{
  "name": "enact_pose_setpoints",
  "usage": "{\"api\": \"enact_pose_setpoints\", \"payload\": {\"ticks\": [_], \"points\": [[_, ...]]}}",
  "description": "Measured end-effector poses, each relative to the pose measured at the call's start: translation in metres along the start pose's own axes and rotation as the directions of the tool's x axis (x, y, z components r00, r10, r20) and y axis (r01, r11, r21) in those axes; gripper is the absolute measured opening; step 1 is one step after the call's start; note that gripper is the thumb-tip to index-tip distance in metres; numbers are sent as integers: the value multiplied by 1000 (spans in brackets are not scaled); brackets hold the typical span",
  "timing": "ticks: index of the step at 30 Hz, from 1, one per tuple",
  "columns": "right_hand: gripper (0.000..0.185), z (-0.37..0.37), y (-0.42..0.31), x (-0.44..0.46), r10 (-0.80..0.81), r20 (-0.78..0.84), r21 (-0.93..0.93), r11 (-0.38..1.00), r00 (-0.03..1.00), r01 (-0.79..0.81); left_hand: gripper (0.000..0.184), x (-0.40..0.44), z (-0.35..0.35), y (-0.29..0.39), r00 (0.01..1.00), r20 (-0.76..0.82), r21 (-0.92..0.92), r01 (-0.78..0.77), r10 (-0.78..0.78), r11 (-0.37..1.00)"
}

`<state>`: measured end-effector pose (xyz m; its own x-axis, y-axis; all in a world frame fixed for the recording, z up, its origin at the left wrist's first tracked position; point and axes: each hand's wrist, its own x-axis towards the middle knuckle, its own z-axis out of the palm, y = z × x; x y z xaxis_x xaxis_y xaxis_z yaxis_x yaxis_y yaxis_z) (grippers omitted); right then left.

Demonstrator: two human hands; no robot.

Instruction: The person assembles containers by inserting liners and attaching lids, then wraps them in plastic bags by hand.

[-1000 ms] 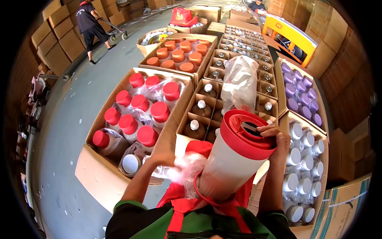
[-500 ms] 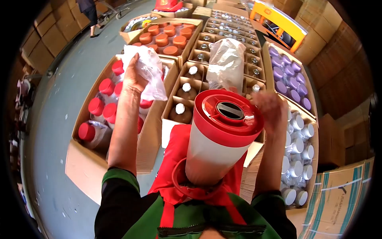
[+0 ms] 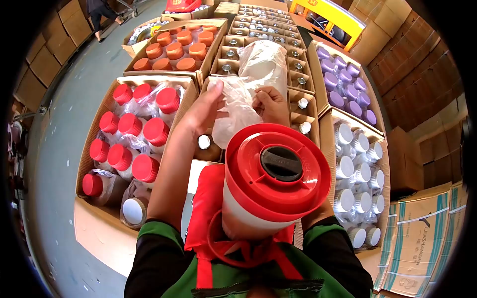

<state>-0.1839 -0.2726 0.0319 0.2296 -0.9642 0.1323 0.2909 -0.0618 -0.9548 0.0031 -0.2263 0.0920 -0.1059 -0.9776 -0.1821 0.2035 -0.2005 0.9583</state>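
Left of the pitcher point(image 3: 278, 171), red-capped bottles point(image 3: 130, 124) are filling a carton; the left hand point(image 3: 204, 110) is spreading its fingers against a plastic bag point(image 3: 234, 107), while the right hand point(image 3: 271, 103) is pinching its edge.

Red-lidded cylindrical plastic jug point(image 3: 266, 185) sat right of red-capped round plastic bottles point(image 3: 120, 158). White-capped round plastic bottles point(image 3: 345, 168) stood right of it.

1. Appears to be a warehouse or packing area.
2. Shows stacked brown cartons point(image 3: 52, 52) along both sides.
3. Has a grey floor point(image 3: 54, 149) bearing small white specks.
4. Holds open boxes point(image 3: 102, 248) of red-, orange-, purple- and white-lidded containers point(image 3: 130, 124).
5. Includes a person point(image 3: 102, 12) beside a wheeled trolley point(image 3: 128, 10) at far left.
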Motion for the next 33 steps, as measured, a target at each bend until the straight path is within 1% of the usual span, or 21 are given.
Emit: {"api": "enact_pose_setpoints", "payload": {"ticks": [1,3,5,6,7,9,10,12,15,16,19,20,22,24,25,26,27,28,30,32,33], "points": [[20,-2,-2,1,-70,1,257,964,998,68,78,4,-3,-6,1000,6,4,4,-4,1000],[28,4,-6,-2,-4,18,202,979,1000,0,83,11,-14,-26,921,373,-12,-114,110,993],[41,26,-11,-5,-91,85,261,963,992,66,74,4,1,-13,959,253,-23,-123,125,992],[57,32,-7,-3,-273,192,-95,951,943,294,71,8,4,-6,956,260,-261,-64,134,963],[55,29,-9,-10,-334,203,-96,929,921,358,68,12,5,-1,953,265,-484,1,146,875],[40,25,-16,-9,-241,88,-623,744,967,242,68,15,9,4,946,302,-469,37,121,883],[40,19,-12,-7,-244,80,-625,743,967,239,63,17,15,5,956,270,-420,10,115,908],[24,4,-3,1,-180,-26,40,983,983,181,62,27,15,-11,951,259,-288,-92,170,953],[18,2,-25,-9,-9,145,363,931,989,-44,52,25,17,-24,878,455,176,-252,149,952],[19,5,-27,-10,-6,126,383,923,992,-43,33,22,28,-31,864,462,-144,-151,201,978],[21,-5,-39,-22,80,95,333,937,992,-108,21,16,15,-26,942,321,21,-112,99,994],[24,-27,-29,-25,83,277,463,861,957,-209,17,24,0,-34,928,367,69,-98,66,993],[26,-12,-64,-70,20,-91,76,997,996,-13,16,-8,4,-20,982,138,201,-153,127,968],[29,-22,-81,-106,-141,-205,-293,953,969,76,14,-33,-31,-41,964,179,-248,-149,196,957],[30,-58,-71,-122,-263,-157,-617,778,952,114,15,-73,-37,-18,953,257,-347,-66,163,936],[25,-99,-70,-136,-249,265,-485,800,932,352,15,-96,-36,3,942,272,-332,-99,196,938],[21,-123,-68,-143,-231,639,-278,820,734,500,17,-118,-34,20,694,643,-135,-314,324,940],[23,-99,-101,-152,-105,737,-278,853,668,441,20,-136,-33,30,330,909,-32,-555,256,831],[24,-65,-122,-174,22,815,-286,884,580,369,20,-163,-24,16,-1,1000,-12,-722,16,692],[26,-55,-95,-196,142,490,-816,422,860,395,19,-181,7,-12,40,999,25,-680,2,733],[28,-49,-83,-199,85,340,-906,297,936,302,22,-186,22,-27,199,972,235,-847,-125,477]]}}
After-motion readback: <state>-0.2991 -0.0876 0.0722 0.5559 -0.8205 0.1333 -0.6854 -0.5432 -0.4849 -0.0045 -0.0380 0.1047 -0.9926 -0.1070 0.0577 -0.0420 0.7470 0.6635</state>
